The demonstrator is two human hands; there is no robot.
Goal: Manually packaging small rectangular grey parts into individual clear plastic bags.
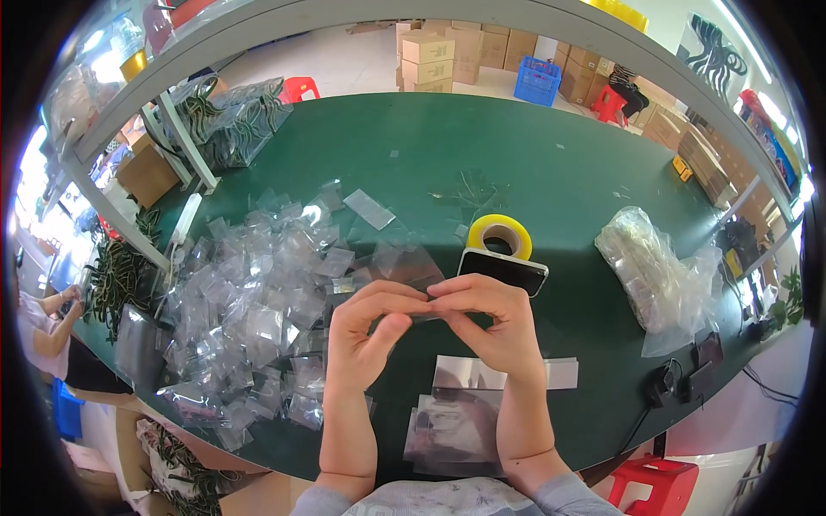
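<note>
My left hand (pixel 361 335) and my right hand (pixel 492 314) meet over the middle of the table, fingertips pinched together. Between them they grip a piece of clear plastic film (pixel 411 265), whose sheet shows just beyond the fingers; its exact shape is partly hidden. A heap of small clear plastic bags (pixel 249 301) spreads left of my left hand. Just past my right hand lies a phone (pixel 508 272), touching a roll of tape (pixel 475 229) with a yellow outer edge. Below my hands are pale, shiny strips (pixel 563 373) and a stack of clear plastic sheets (pixel 449 434), partly behind my right forearm.
A large clear bag (pixel 650 279) with contents sits at the right. Black adapters and cables (pixel 662 383) lie near the right edge. A grey metal frame (pixel 258 39) arches over the green table (pixel 344 142). Another person (pixel 52 331) works at the far left.
</note>
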